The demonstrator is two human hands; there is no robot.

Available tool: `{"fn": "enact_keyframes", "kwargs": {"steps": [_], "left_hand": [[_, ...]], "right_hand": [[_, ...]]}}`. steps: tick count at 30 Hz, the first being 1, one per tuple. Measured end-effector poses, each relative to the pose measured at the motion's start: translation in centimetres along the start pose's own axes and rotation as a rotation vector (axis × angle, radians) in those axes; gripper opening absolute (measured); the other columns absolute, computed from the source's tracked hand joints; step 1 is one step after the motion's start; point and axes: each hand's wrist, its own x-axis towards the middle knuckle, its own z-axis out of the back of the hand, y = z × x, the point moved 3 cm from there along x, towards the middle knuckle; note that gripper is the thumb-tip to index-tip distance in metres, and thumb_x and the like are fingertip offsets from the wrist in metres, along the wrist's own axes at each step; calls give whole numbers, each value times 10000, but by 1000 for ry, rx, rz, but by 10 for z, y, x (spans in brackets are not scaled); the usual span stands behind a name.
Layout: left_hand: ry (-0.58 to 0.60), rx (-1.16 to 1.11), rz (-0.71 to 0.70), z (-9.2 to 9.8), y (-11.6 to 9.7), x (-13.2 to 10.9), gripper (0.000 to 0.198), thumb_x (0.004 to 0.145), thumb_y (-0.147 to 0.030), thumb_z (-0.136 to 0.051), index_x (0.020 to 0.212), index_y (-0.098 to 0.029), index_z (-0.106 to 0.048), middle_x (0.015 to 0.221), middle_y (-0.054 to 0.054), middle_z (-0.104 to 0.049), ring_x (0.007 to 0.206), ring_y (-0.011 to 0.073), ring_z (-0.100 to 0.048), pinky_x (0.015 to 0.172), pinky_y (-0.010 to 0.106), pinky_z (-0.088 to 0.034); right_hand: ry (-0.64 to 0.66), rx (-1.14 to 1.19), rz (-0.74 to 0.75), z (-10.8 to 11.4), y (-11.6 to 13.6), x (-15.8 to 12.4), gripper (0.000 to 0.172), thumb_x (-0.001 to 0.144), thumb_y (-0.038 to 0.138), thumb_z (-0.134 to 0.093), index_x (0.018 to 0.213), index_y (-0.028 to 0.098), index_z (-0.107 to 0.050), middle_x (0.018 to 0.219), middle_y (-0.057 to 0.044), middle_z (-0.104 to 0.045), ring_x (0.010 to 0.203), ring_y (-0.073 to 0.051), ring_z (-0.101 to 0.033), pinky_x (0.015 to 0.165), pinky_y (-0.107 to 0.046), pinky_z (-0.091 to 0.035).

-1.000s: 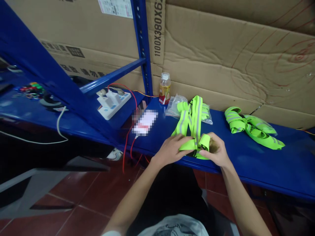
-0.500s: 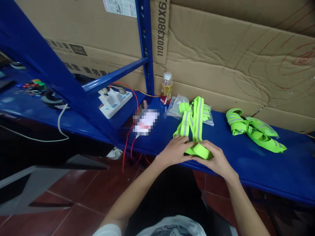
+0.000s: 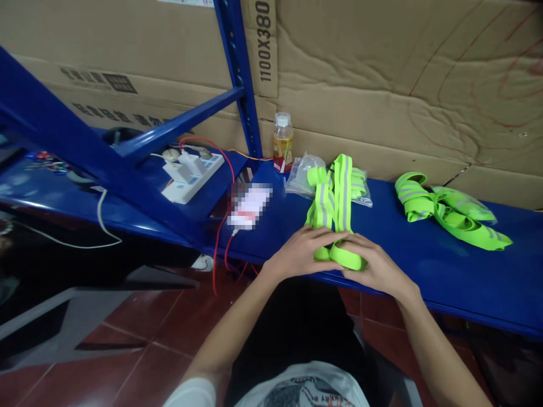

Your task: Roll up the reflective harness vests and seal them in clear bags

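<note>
A neon-yellow reflective strap point(image 3: 343, 200) with a grey stripe runs down the blue shelf toward me, its near end looped between my hands. My left hand point(image 3: 299, 251) grips the strap from the left, fingers curled over it. From the other side my right hand point(image 3: 367, 263) closes around the rolled loop, its thumb below and fingers above. The fingertips of both hands nearly meet at the shelf's front edge. Behind the strap lies a clear plastic bag point(image 3: 304, 172), partly covered by more of the yellow webbing.
More yellow reflective straps point(image 3: 452, 212) lie bundled at the right. A bottle with a white cap point(image 3: 283, 141) stands against the cardboard point(image 3: 373, 90). To the left are a blurred-out phone-like object point(image 3: 250, 204) on a red cable, a power strip point(image 3: 195, 178) and a blue rack post point(image 3: 240, 79).
The loop of strap between my hands has turned and looks wider, with my fingers shifted over it. The camera view has moved slightly.
</note>
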Motion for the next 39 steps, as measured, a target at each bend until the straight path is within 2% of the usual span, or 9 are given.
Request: {"fn": "enact_keyframes", "kwargs": {"steps": [3, 7, 15, 19, 23, 27, 31, 36, 39], "left_hand": [[-19, 1, -23, -3, 3, -1, 551, 905, -568, -833, 1345, -260, -712, 1313, 63, -770, 1208, 246, -735, 1090, 403, -488], [-42, -53, 6, -1, 1, -1, 382, 917, -498, -824, 1192, -252, -726, 1259, 35, -788, 1173, 225, -748, 1052, 377, -497], [-100, -21, 44, 4, -4, -5, 261, 834, -393, -753, 957, -226, -594, 995, 21, -782, 919, 217, -744, 962, 390, -500], [-80, -37, 28, 8, 1, -9, 271, 795, -364, -770, 900, -222, -564, 983, 31, -753, 895, 213, -708, 923, 382, -501], [-81, -56, 15, 5, 6, -10, 436, 862, -584, -819, 855, -207, -601, 959, 43, -715, 907, 203, -667, 918, 372, -506], [-163, 111, 55, 6, 8, -15, 553, 814, -730, -827, 844, -199, -678, 1113, 89, -708, 1067, 252, -620, 1005, 434, -468], [-173, 247, 123, 6, 9, -25, 596, 813, -790, -787, 878, -199, -735, 1129, 93, -673, 1057, 267, -602, 995, 472, -469], [-230, 172, 101, 6, 1, -30, 556, 901, -638, -794, 1247, -208, -730, 1337, 154, -608, 1177, 287, -603, 1034, 456, -534], [-170, 183, 7, 2, -9, -28, 480, 1019, -453, -688, 1452, -252, -646, 1399, 143, -624, 1273, 290, -593, 1101, 464, -509]], "right_hand": [[-10, 47, -17, 0, -3, -2, 178, 954, 286, -770, 1113, 248, -699, 1056, -74, -746, 982, -268, -698, 848, -399, -576], [-50, 17, 13, -3, -2, -5, 180, 992, 297, -731, 1167, 271, -700, 1032, -65, -752, 946, -265, -705, 847, -421, -576], [-180, -72, -176, 1, -12, -22, 616, 914, 377, -844, 1466, 314, -577, 1225, -85, -779, 1108, -332, -739, 921, -469, -578], [-198, -13, -91, 1, -18, -28, 419, 918, 335, -850, 1310, 323, -704, 1175, -70, -783, 1066, -310, -714, 915, -480, -583], [-239, 112, -121, -4, -24, -34, 389, 922, 295, -847, 1291, 299, -723, 1164, -73, -780, 1029, -280, -726, 874, -446, -606], [-282, 89, -99, -6, -23, -38, 400, 910, 280, -864, 1287, 303, -732, 1171, -72, -796, 1060, -293, -726, 899, -474, -614], [-276, 70, -87, -5, -20, -42, 568, 922, 266, -856, 1451, 327, -659, 1300, -86, -776, 1171, -309, -720, 966, -504, -623], [-245, 30, -46, -5, -15, -42, 495, 959, 231, -806, 1426, 351, -694, 1316, -63, -781, 1245, -323, -682, 1004, -535, -619], [-221, 29, -25, -6, -14, -40, 510, 964, 226, -799, 1444, 360, -689, 1346, -48, -778, 1254, -322, -666, 1021, -551, -613]]}}
